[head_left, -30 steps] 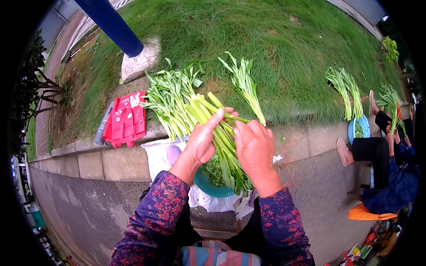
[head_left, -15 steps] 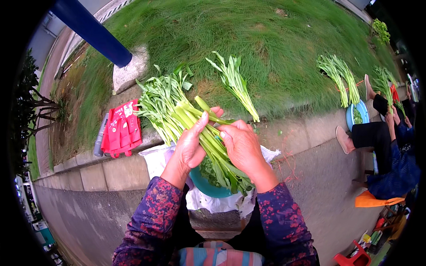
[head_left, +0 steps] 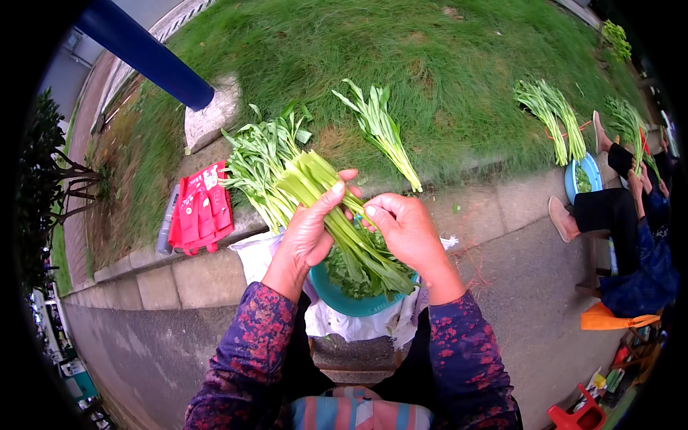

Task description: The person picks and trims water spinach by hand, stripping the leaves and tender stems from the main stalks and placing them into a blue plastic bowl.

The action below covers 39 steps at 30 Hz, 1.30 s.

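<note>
Firstly, we record a teal basin set on a white cloth, which shows past the basin's near and left edges. Loose green leaves lie in the basin; the far rim is mostly hidden by the hands and the greens.

We find the bunch held aslant above this basin, pale stalk ends toward the upper left, leafy ends hanging over the near right rim. The left hand is wrapped about it, thumb across the front, fingers behind. The right hand has thumb and forefinger pinched narrow at the bunch's right edge, the other fingers curled; exactly which stalk lies between the tips we cannot tell.

We note a heap of greens beyond the left hand, at the lawn's near edge, and a smaller sheaf to its right. A red bag lies by the curb's far edge, a grey flask against its left side; we cannot see the bag's contents. Well apart, at the curb's right end, a blue basin holds green leaves.
</note>
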{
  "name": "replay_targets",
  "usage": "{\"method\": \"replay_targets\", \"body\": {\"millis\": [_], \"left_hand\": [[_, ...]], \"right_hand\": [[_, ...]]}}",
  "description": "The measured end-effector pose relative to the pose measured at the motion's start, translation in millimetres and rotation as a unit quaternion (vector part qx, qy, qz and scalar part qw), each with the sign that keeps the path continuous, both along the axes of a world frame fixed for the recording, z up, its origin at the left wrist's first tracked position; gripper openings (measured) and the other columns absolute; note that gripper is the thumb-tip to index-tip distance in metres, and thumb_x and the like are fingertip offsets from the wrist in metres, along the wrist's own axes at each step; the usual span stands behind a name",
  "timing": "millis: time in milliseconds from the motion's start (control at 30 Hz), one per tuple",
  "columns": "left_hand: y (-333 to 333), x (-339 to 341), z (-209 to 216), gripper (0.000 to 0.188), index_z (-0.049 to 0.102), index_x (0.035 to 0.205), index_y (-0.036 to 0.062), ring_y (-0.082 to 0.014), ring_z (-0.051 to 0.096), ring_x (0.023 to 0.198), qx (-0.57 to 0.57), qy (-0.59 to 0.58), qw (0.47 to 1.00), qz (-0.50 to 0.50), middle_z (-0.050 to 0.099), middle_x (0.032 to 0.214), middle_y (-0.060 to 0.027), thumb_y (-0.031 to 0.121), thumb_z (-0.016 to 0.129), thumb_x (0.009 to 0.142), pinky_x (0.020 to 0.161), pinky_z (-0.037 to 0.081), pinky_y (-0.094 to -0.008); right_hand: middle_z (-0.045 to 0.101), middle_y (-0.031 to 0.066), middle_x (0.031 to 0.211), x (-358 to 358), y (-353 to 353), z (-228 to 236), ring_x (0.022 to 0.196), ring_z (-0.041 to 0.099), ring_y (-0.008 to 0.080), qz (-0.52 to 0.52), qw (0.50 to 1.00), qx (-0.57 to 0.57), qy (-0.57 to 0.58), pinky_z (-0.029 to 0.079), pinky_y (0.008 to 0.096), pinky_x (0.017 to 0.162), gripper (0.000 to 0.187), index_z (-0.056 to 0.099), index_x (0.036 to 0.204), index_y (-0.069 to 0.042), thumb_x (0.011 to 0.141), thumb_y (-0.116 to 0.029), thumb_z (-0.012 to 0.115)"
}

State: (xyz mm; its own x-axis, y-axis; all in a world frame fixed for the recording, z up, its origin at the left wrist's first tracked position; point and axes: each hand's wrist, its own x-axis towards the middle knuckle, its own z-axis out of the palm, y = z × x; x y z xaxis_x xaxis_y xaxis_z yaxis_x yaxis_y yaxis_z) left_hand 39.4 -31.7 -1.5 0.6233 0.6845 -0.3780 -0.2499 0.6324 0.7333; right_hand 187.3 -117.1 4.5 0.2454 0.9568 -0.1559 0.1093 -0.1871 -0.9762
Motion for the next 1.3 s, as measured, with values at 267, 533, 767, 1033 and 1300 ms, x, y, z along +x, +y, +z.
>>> {"method": "replay_targets", "body": {"millis": [267, 533, 767, 1033, 1300], "left_hand": [[1.1, -0.3, 3.9, 0.030, 0.060, 0.103, 0.0040, -0.0115, 0.057, 0.080, 0.107, 0.060, 0.992, -0.009, 0.066, 0.098, -0.0093, 0.024, 0.070, 0.082, 0.069, 0.045, -0.0243], [7.0, -5.5, -1.3, 0.030, 0.062, 0.104, 0.0053, -0.0092, 0.055, 0.072, 0.089, 0.067, 0.994, 0.021, 0.063, 0.083, -0.0019, 0.026, 0.070, 0.083, 0.063, 0.042, -0.0227], [24.2, -15.9, -1.7, 0.030, 0.063, 0.104, 0.0051, -0.0105, 0.056, 0.069, 0.042, 0.065, 0.988, 0.131, 0.061, 0.080, -0.0018, 0.027, 0.070, 0.084, 0.061, 0.045, -0.0239], [37.9, -29.0, 0.6, 0.031, 0.063, 0.103, 0.0048, -0.0099, 0.056, 0.067, 0.068, 0.070, 0.981, 0.167, 0.061, 0.077, -0.0016, 0.029, 0.069, 0.084, 0.059, 0.044, -0.0226], [41.5, -32.6, 0.2, 0.032, 0.059, 0.109, 0.0021, -0.0072, 0.053, 0.064, 0.069, 0.075, 0.979, 0.178, 0.061, 0.077, -0.0021, 0.027, 0.063, 0.089, 0.058, 0.042, -0.0207]], "right_hand": [[0.063, 0.0037, 0.073, 11.2, -4.8, -2.2, 0.067, 0.057, 0.0114, 0.044, 0.999, 0.011, 0.019, 0.048, 0.0279, 0.064, 0.021, 0.061, 0.083, 0.002, 0.092, -0.014, 0.052], [0.060, -0.0001, 0.068, 12.2, -4.1, 13.8, 0.059, 0.051, 0.0066, 0.050, 0.981, -0.069, 0.174, 0.044, 0.0214, 0.057, 0.020, 0.067, 0.096, 0.002, 0.091, -0.012, 0.053], [0.063, 0.0032, 0.076, 18.3, -9.2, 7.1, 0.065, 0.055, 0.0080, 0.022, 0.981, -0.080, 0.175, 0.046, 0.0213, 0.060, 0.023, 0.065, 0.105, 0.002, 0.092, -0.014, 0.053], [0.065, 0.0039, 0.082, 24.8, -10.2, 7.6, 0.066, 0.057, 0.0079, 0.005, 0.976, -0.114, 0.185, 0.048, 0.0221, 0.062, 0.025, 0.065, 0.105, 0.001, 0.092, -0.018, 0.057], [0.065, 0.0026, 0.081, 19.3, -8.5, 3.4, 0.065, 0.055, 0.0068, 0.063, 0.980, -0.125, 0.140, 0.047, 0.0214, 0.060, 0.018, 0.065, 0.099, 0.002, 0.085, -0.009, 0.064]]}}
